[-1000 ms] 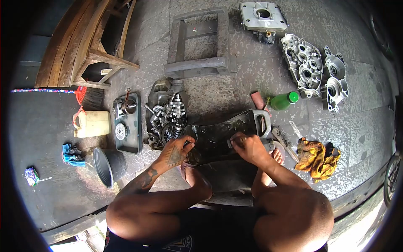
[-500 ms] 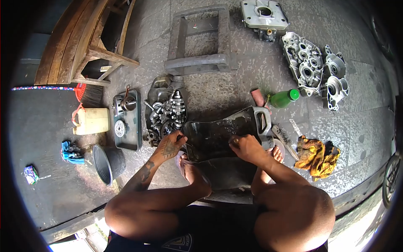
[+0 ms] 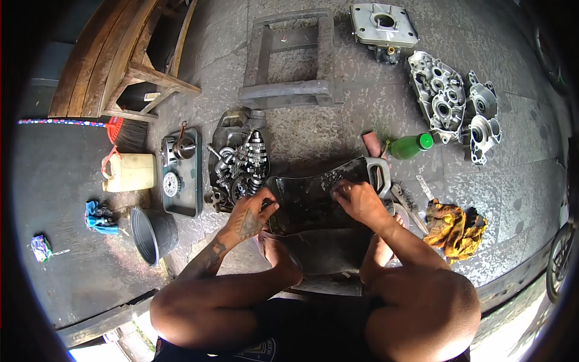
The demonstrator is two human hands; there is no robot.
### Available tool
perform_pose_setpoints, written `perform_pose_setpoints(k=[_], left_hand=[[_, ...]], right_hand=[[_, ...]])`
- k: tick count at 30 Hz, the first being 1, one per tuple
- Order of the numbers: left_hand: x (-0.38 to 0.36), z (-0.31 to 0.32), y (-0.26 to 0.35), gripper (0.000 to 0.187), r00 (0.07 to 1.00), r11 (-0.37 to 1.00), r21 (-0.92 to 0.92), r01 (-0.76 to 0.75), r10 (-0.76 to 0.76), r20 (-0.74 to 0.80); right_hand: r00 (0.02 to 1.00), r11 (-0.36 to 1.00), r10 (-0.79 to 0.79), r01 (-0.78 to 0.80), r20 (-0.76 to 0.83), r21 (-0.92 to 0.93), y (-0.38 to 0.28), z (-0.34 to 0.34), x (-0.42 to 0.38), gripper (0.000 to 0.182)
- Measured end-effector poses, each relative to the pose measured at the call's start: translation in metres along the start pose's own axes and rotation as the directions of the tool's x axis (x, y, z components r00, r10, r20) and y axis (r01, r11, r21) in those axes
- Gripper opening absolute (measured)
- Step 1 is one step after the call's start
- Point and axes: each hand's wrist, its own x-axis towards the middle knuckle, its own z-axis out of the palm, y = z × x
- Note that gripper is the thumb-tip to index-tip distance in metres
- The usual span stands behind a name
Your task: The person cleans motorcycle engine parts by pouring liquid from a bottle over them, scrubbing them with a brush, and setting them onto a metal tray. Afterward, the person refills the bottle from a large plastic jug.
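Note:
I squat over a cut-open dark plastic jerrycan (image 3: 313,196) that lies on the floor as a tray. My left hand (image 3: 250,214) grips its left rim, fingers curled over the edge. My right hand (image 3: 356,202) rests inside near the right end by the can's handle (image 3: 379,175); its fingers are bent around a small part that I cannot make out. Both my bare feet sit just below the can.
A pile of gears and shafts (image 3: 241,166) lies left of the can, beside a grey tray (image 3: 183,175) of parts. A green bottle (image 3: 410,146), engine cases (image 3: 452,102), a yellow rag (image 3: 452,226), a black bucket (image 3: 154,232), a yellowish jerrycan (image 3: 128,172) and a wooden bench (image 3: 114,60) surround me.
My right hand has moved up toward the far right rim of the can. My left hand has shifted slightly right along the left rim.

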Motion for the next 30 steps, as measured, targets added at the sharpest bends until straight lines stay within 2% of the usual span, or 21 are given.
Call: perform_pose_setpoints(k=[1, 3, 5, 6, 7, 9, 11, 14, 15, 16, 17, 18, 19, 20, 21, 23, 24, 25, 27, 28, 30], left_hand=[[-0.002, -0.003, 0.008, 0.021, 0.999, 1.000, 0.023, -0.014, 0.013, 0.030], [-0.005, -0.005, 0.021, 0.020, 0.998, 0.996, 0.076, -0.047, 0.045, 0.036], [-0.009, -0.005, 0.024, 0.017, 0.984, 0.973, 0.147, -0.179, 0.174, 0.051], [-0.010, -0.002, 0.020, 0.017, 0.941, 0.924, 0.190, -0.331, 0.338, -0.005], [-0.013, 0.000, 0.016, 0.017, 0.942, 0.925, 0.190, -0.330, 0.337, -0.005], [-0.015, 0.002, 0.012, 0.019, 0.868, 0.830, 0.288, -0.478, 0.496, 0.011], [-0.014, 0.002, 0.013, 0.021, 0.866, 0.820, 0.314, -0.479, 0.499, 0.017], [-0.012, -0.004, 0.019, 0.018, 0.926, 0.910, 0.190, -0.368, 0.376, -0.010], [-0.010, -0.006, 0.019, 0.023, 0.955, 0.952, 0.075, -0.296, 0.296, 0.018], [-0.008, -0.007, 0.019, 0.028, 0.975, 0.976, -0.040, -0.214, 0.216, 0.057], [-0.006, -0.005, 0.016, 0.028, 0.974, 0.975, -0.044, -0.218, 0.220, 0.051], [-0.003, 0.000, 0.012, 0.034, 0.964, 0.922, -0.306, -0.238, 0.262, 0.040], [0.001, 0.000, 0.013, 0.041, 0.953, 0.800, -0.547, -0.244, 0.303, 0.019], [-0.001, -0.010, 0.012, 0.042, 0.948, 0.788, -0.616, 0.013, 0.185, 0.257], [0.000, -0.012, 0.020, 0.042, 0.949, 0.780, -0.625, -0.001, 0.198, 0.246], [0.003, -0.013, 0.031, 0.041, 0.962, 0.838, -0.546, 0.007, 0.144, 0.232], [0.009, -0.001, 0.023, 0.038, 0.953, 0.805, -0.555, -0.209, 0.294, 0.067], [0.010, 0.001, 0.022, 0.038, 0.954, 0.802, -0.558, -0.213, 0.294, 0.058], [0.014, -0.002, 0.023, 0.036, 0.946, 0.818, -0.539, -0.204, 0.306, 0.106], [0.010, -0.007, 0.035, 0.034, 0.960, 0.771, -0.637, -0.004, 0.181, 0.213], [0.012, 0.001, 0.030, 0.034, 0.962, 0.732, -0.681, -0.026, 0.203, 0.182]], right_hand=[[1.000, 1.000, 0.000, 0.000, -0.001, -0.003, -0.004, 0.004, 0.001, 0.013], [1.000, 0.962, -0.006, 0.009, -0.014, 0.273, -0.010, 0.015, 0.000, 0.014], [1.000, 0.965, -0.002, 0.002, 0.001, 0.261, -0.011, 0.014, -0.001, 0.015], [1.000, 0.988, 0.004, -0.002, -0.015, 0.152, -0.008, 0.012, -0.001, 0.014], [1.000, 0.999, 0.011, -0.010, -0.025, 0.042, -0.007, 0.011, -0.003, 0.014], [0.998, 1.000, 0.013, -0.011, -0.067, 0.029, -0.010, 0.006, -0.004, 0.013], [0.983, 0.998, 0.048, -0.038, -0.180, 0.058, -0.014, 0.000, -0.003, 0.014], [0.966, 0.995, 0.055, -0.032, -0.251, 0.094, -0.002, -0.007, -0.004, 0.020], [0.966, 0.996, 0.046, -0.025, -0.255, 0.088, 0.001, -0.015, -0.006, 0.020], [0.995, 1.000, 0.024, -0.025, -0.099, -0.018, 0.001, -0.024, -0.013, 0.024], [0.998, 0.992, 0.021, -0.013, 0.063, -0.124, 0.002, -0.030, -0.022, 0.030], [0.985, 0.977, 0.063, -0.029, 0.161, -0.209, 0.006, -0.029, -0.032, 0.035], [0.985, 0.974, 0.064, -0.027, 0.159, -0.224, 0.006, -0.032, -0.039, 0.035], [0.991, 0.984, -0.031, 0.053, 0.130, -0.169, 0.004, -0.036, -0.043, 0.034], [0.987, 0.983, -0.127, 0.138, 0.096, -0.117, 0.003, -0.041, -0.042, 0.034], [0.964, 1.000, 0.006, -0.003, -0.266, 0.011, 0.000, -0.061, -0.043, 0.033], [0.866, 0.992, 0.124, -0.110, -0.485, 0.059, 0.015, -0.059, -0.047, 0.038], [0.706, 0.972, 0.232, -0.195, -0.669, 0.132, 0.031, -0.055, -0.047, 0.045], [0.656, 0.974, 0.190, -0.219, -0.730, 0.057, 0.068, -0.056, -0.039, 0.069], [0.735, 0.977, 0.186, -0.208, -0.652, 0.044, 0.087, -0.057, -0.038, 0.085], [0.757, 0.984, 0.123, -0.177, -0.642, -0.021, 0.132, -0.046, -0.031, 0.083]])
